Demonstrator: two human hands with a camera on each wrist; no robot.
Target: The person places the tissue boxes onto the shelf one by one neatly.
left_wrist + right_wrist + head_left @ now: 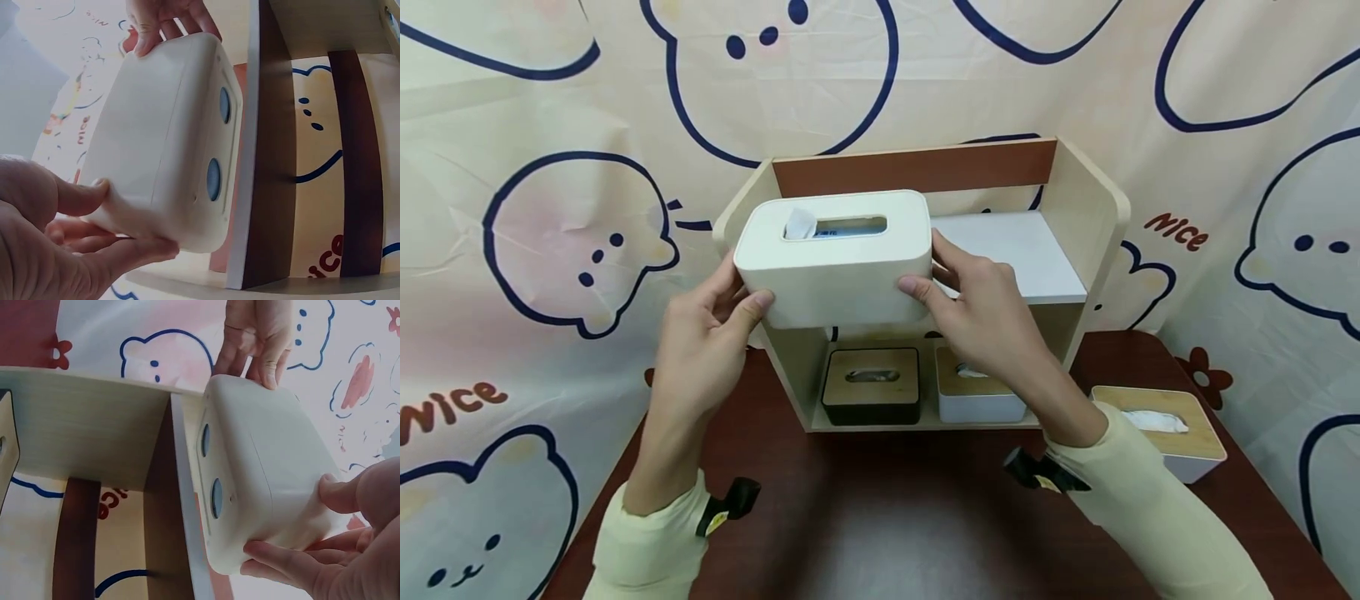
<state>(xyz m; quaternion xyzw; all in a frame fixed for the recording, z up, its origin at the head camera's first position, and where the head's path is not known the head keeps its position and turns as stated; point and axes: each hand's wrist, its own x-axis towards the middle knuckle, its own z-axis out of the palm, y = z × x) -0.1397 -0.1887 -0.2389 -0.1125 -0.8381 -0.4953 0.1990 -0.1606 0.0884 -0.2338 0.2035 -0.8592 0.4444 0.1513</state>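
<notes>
A white tissue box (842,292) is held up level between both hands, in front of a shelf's upper board. My left hand (703,333) grips its left end, thumb on the front face. On the right end, my right hand (981,304) holds it the same way. A bit of tissue shows in the slot on top. In the left wrist view the tissue box (144,119) shows round blue-grey spots on its underside, close to the board's edge. The right wrist view shows the tissue box (275,456) from the other end, apart from the table.
The small wooden shelf (1093,208) has a white upper board (1007,250). On its lower level stand a black tissue box (871,396) and a white one with a wooden lid (977,404). Another wooden-lidded tissue box (1195,433) stands right on the dark table (895,517).
</notes>
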